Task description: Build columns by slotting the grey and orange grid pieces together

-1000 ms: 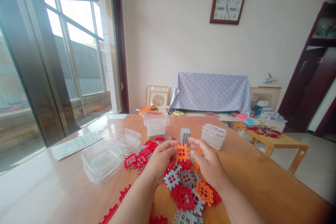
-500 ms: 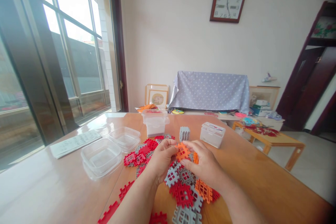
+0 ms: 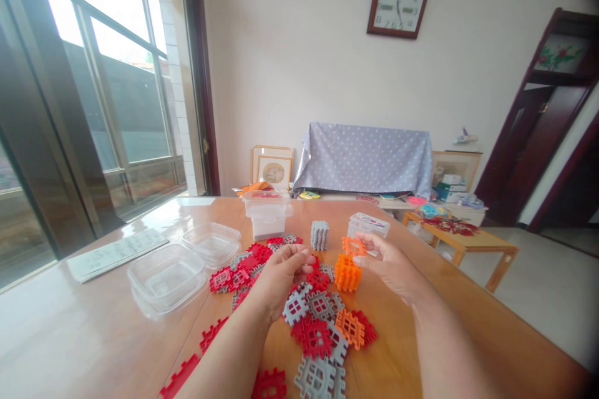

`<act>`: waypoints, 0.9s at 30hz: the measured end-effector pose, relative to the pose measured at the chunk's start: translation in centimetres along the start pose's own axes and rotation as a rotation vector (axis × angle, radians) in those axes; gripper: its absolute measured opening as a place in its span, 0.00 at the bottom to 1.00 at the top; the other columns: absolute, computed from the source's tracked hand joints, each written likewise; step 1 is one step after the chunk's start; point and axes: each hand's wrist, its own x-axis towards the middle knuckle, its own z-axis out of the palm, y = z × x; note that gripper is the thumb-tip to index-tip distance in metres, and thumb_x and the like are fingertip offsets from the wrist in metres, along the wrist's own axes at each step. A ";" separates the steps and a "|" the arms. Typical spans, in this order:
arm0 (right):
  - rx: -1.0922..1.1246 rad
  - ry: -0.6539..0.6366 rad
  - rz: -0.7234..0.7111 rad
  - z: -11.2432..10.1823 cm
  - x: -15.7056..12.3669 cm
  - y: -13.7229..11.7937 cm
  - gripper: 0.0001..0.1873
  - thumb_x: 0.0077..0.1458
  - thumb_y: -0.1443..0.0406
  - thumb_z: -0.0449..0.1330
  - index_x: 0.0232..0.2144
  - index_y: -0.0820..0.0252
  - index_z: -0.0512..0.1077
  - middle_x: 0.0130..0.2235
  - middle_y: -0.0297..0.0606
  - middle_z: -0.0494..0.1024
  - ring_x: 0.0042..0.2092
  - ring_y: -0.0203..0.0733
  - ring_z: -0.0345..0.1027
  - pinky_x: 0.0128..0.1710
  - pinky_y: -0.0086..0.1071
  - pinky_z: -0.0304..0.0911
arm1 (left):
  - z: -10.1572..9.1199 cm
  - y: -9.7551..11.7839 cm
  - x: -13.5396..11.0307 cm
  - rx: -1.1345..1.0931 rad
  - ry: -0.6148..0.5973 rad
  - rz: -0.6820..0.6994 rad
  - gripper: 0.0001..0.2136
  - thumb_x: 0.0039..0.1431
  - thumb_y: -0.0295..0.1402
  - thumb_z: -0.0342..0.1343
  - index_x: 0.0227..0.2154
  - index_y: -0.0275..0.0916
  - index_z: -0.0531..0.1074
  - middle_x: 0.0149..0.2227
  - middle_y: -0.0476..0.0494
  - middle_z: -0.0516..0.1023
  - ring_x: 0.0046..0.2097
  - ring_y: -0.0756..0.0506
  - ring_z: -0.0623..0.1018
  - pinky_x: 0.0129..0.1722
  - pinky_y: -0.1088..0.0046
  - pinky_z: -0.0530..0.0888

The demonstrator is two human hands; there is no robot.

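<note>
My right hand [image 3: 386, 265] pinches an orange interlocking plastic tile [image 3: 352, 245] by its right side. Just below that tile stands a stack of orange tiles [image 3: 347, 274]. My left hand [image 3: 287, 271] is to the left, over the loose pieces, with its fingers curled together; whether anything small is between them is hidden. Grey tiles [image 3: 296, 307], red tiles [image 3: 316, 338] and one loose orange tile [image 3: 350, 328] lie overlapping between my forearms. Another heap of red tiles [image 3: 258, 255] lies partly behind my left hand. A neat grey stack [image 3: 320, 235] stands farther back.
Two open clear plastic containers [image 3: 166, 277] lie on the left of the wooden table [image 3: 107, 330], beside printed sheets [image 3: 116, 254]. A lidded clear box [image 3: 266, 218] stands at the back, another clear box [image 3: 369, 224] at back right. Red strips [image 3: 180, 377] lie by my left forearm.
My hands have moved apart. My right hand has carried the orange tile to the right, over the orange stack, and my left hand is off it. The view has shifted slightly.
</note>
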 end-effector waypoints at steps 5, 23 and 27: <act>-0.005 0.009 0.081 -0.5 0.6 2.3 0.28 0.45 0.60 0.70 0.51 0.57 0.77 0.52 0.44 0.81 0.56 0.56 0.72 0.60 0.55 0.62 | -0.4 -0.3 0.3 0.093 0.039 -0.015 0.19 0.50 0.46 0.69 0.37 0.38 0.72 0.36 0.43 0.81 0.33 0.50 0.78 0.34 0.75 0.69; -0.080 0.193 0.140 0.1 0.8 2.6 0.22 0.51 0.52 0.67 0.44 0.60 0.79 0.43 0.43 0.83 0.45 0.51 0.76 0.51 0.45 0.69 | 2.4 -0.9 -2.6 0.858 -0.305 0.392 0.09 0.55 0.36 0.64 0.39 0.44 0.76 0.42 0.43 0.79 0.45 0.40 0.75 0.45 0.67 0.68; -0.063 0.238 0.144 0.3 0.9 2.5 0.19 0.52 0.54 0.65 0.42 0.60 0.79 0.44 0.43 0.83 0.46 0.51 0.76 0.52 0.45 0.68 | 3.7 -1.5 -3.8 1.137 -0.500 0.470 0.18 0.45 0.39 0.71 0.41 0.46 0.76 0.44 0.41 0.78 0.48 0.35 0.73 0.45 0.63 0.68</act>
